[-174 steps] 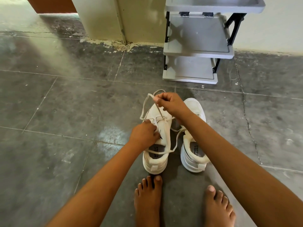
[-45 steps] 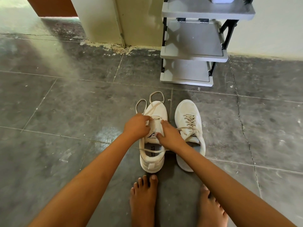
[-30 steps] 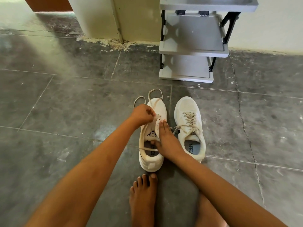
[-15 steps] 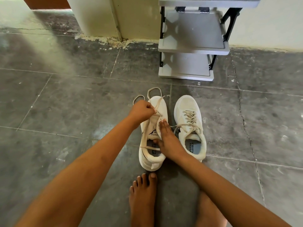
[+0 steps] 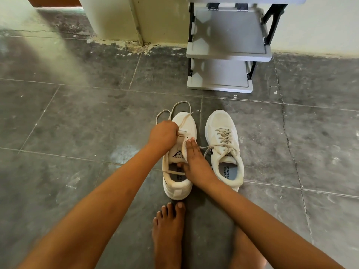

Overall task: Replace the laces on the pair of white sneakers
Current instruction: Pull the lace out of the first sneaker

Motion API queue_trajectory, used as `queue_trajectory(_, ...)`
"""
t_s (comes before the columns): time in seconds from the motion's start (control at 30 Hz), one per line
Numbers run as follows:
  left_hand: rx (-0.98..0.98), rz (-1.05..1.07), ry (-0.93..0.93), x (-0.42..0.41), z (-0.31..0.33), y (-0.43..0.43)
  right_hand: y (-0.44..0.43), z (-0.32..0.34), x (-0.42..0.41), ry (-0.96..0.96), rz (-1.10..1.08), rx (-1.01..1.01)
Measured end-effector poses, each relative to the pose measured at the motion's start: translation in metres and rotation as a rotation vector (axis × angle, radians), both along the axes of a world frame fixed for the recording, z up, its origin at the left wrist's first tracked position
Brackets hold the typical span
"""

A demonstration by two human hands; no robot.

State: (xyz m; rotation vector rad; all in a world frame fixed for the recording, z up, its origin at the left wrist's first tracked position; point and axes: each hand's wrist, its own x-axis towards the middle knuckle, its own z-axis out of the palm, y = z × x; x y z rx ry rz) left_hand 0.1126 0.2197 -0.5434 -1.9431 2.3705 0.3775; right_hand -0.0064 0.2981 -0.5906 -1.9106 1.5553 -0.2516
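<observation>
At the centre of the frame the loose lace (image 5: 184, 102) trails off the toe of the open sneaker (image 5: 187, 124) in two loops on the floor (image 5: 77, 123). Another stretch lies across the collar at the heel end. It looks flat, woven and limp. It is light and has no stiffness to push with, so I judge that only its hardened tip can be steered through an eyelet. The best hold is a pinch close behind that tip.

The left hand (image 5: 164, 133) has its grip curled tight over the lace just above the eyelets, and the tip is hidden in the fist. The sneaker looks light with a soft upper. It would probably slide on smooth tile under a pull, so it wants pinning at the eyelet flap or collar. The right hand (image 5: 195, 164) does that. Its fingers (image 5: 191, 145) lie straight along the right eyelet row and its thumb is tucked into the opening, so its grip appears to pinch the flap.

Just to the right stands the laced sneaker (image 5: 219, 121). Its criss-crossed lace (image 5: 223, 135) is threaded, with one end running left towards the right hand. Below, a bare foot (image 5: 169, 226) rests near the heel. At the upper right a grey shoe rack (image 5: 229, 55) stands against the wall.
</observation>
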Motion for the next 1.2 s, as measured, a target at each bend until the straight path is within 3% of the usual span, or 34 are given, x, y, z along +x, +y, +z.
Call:
queue_trajectory(0.1, 0.051, 0.049, 0.123, -0.002, 0.004, -0.004, -0.001, -0.001, 0.002, 0.064, 0.03, -0.007)
queue_trajectory(0.2, 0.209, 0.127, 0.588, -0.009, 0.021, -0.007, -0.005, 0.001, 0.005, 0.142, 0.072, -0.016)
queue_trajectory(0.27, 0.177, 0.14, 0.689, -0.012, 0.026, -0.007, -0.005, 0.003, 0.006, 0.164, 0.095, -0.018)
queue_trajectory(0.37, 0.106, 0.102, 0.447, -0.006, 0.024, -0.012, -0.005, 0.004, 0.004, 0.158, 0.083, -0.025)
queue_trajectory(0.47, 0.218, 0.039, 0.123, 0.007, 0.013, -0.01, -0.005, 0.002, 0.004, 0.152, 0.078, -0.035)
queue_trajectory(0.7, 0.043, 0.093, 0.093, 0.003, 0.004, 0.003, -0.002, -0.001, 0.004, 0.119, 0.038, -0.044)
queue_trajectory(0.73, 0.09, 0.095, 0.228, 0.002, 0.009, 0.002, -0.003, -0.002, 0.004, 0.125, 0.037, -0.037)
queue_trajectory(0.83, 0.404, 0.115, 0.924, -0.003, 0.037, 0.002, -0.004, -0.003, 0.003, 0.136, 0.032, -0.015)
queue_trajectory(0.9, 0.365, 0.158, 1.064, -0.002, 0.048, -0.002, -0.004, -0.003, 0.004, 0.132, 0.029, -0.009)
queue_trajectory(0.97, 0.209, 0.193, 0.893, 0.003, 0.048, -0.009, -0.004, -0.002, 0.004, 0.123, 0.018, -0.02)
queue_trajectory(1.1, 0.193, 0.028, 0.198, 0.009, 0.021, -0.012, -0.004, -0.002, 0.003, 0.129, 0.025, -0.025)
queue_trajectory(1.2, 0.144, 0.04, 0.07, 0.005, 0.004, -0.003, -0.003, -0.002, 0.003, 0.117, 0.017, -0.016)
